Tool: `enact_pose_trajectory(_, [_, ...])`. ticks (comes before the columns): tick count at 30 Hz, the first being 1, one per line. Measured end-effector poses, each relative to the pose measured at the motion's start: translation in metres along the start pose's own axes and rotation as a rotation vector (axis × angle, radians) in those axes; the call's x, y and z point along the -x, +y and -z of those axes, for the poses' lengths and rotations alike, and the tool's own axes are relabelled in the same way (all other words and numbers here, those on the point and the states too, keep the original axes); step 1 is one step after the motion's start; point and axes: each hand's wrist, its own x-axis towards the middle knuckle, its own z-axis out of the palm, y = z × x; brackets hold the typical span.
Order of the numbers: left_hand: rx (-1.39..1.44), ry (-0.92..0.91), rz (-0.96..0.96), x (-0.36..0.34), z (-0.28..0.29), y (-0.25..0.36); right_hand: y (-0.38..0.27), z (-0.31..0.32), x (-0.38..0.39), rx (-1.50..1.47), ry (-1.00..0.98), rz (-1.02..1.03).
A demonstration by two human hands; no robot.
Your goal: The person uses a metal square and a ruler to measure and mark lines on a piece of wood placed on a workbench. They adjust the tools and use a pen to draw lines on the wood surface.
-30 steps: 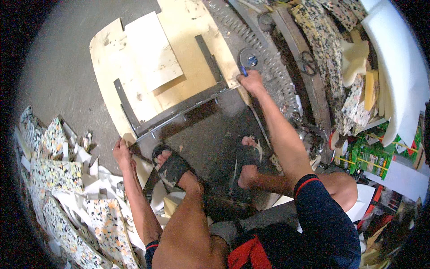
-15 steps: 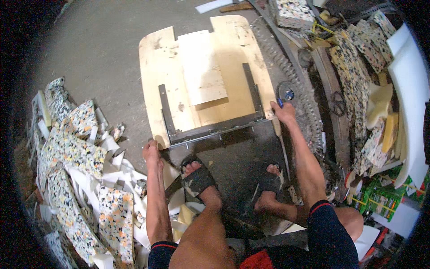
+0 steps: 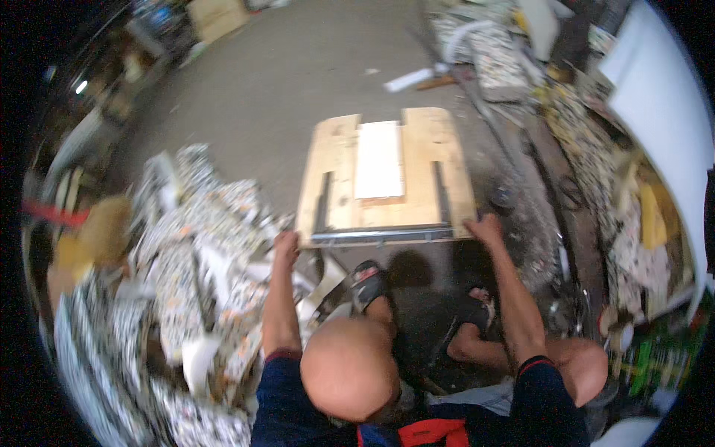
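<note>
A pale plywood board (image 3: 339, 153) with rounded corners and a notch in its far edge is in front of me, above the floor. My left hand (image 3: 287, 244) is closed on its near left corner, and my right hand (image 3: 486, 227) grips the near right corner. On the board's middle rests a whitish rectangular piece (image 3: 380, 160). Two dark strips (image 3: 441, 192) run up the sides, joined by a metal bar (image 3: 380, 234) along the near edge. Small pegs stick out from that bar. Motion blurs parts of the picture.
Speckled foam scraps (image 3: 186, 268) pile up at my left, close to my left arm. More speckled foam (image 3: 506, 71), a wooden beam (image 3: 570, 246) and a large white sheet (image 3: 663, 119) lie at the right. My sandalled feet (image 3: 369, 279) stand below the board.
The view has swung, so more floor and the far left now show. The board appears smaller and more level across, its whitish piece straighter on it. Both hands still hold its near corners.
</note>
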Motion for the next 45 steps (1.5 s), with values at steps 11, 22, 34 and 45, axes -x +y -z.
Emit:
enact_pose_trajectory(11, [0.315,0.181,-0.084,0.029,0.017,0.010,-0.053,0.005,-0.021,-0.016,0.119,0.129])
enact_pose_trajectory(22, [0.566,0.036,-0.125,0.037,-0.001,-0.025,-0.048,-0.005,-0.051,-0.154,-0.048,0.028])
enact_pose_trajectory(34, [0.216,0.009,-0.045,0.078,-0.010,-0.040,-0.027,0.000,-0.023,-0.002,0.315,0.060])
enact_pose_trajectory(45, [0.079,0.345,-0.189,0.088,0.029,-0.061,0.024,0.074,-0.175,0.277,0.359,-0.015])
